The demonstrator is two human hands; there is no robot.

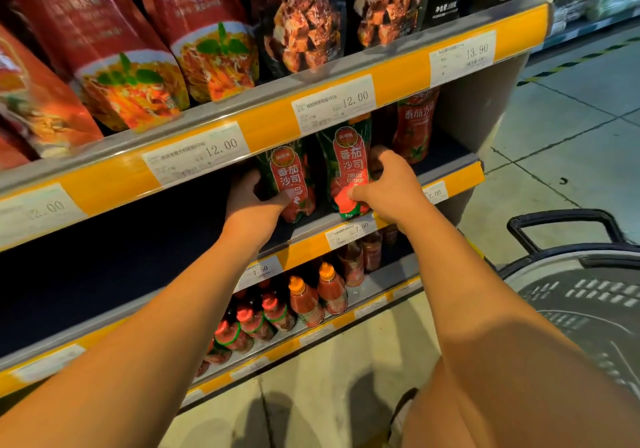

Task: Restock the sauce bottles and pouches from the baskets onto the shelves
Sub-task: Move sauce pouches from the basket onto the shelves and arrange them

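The shelving unit [263, 125] fills most of the view, with 4 tiers showing, each edged by a yellow price rail. The top tier carries large red pasta-sauce pouches [128, 66] and dark pouches [304, 24] picturing cubed meat. The second tier is where the work is: its left stretch lies dark, and whether anything stands there cannot be told, while ketchup stock clusters to the right. At the lower right a grey basket [588, 295] with a black handle sits just beside the person, its contents out of sight.

Both arms reach into the second tier. The left hand [249, 201] grips the left ketchup pouch [292, 184], thumb across its front and fingers curled behind it. The right hand [389, 184] holds the right ketchup pouch [349, 170], thumb pressed on its lower front and fingers wrapped round its right side. The 2 pouches stand upright, side by side near the shelf lip; a red ketchup bottle [414, 128] stands further right. Below, small orange-capped bottles [318, 295] line the third tier.

The step in hand looks like placing or squaring these 2 pouches. The next move probably calls for settling them flat and label-forward, letting go without tipping them, then turning to the basket for more.
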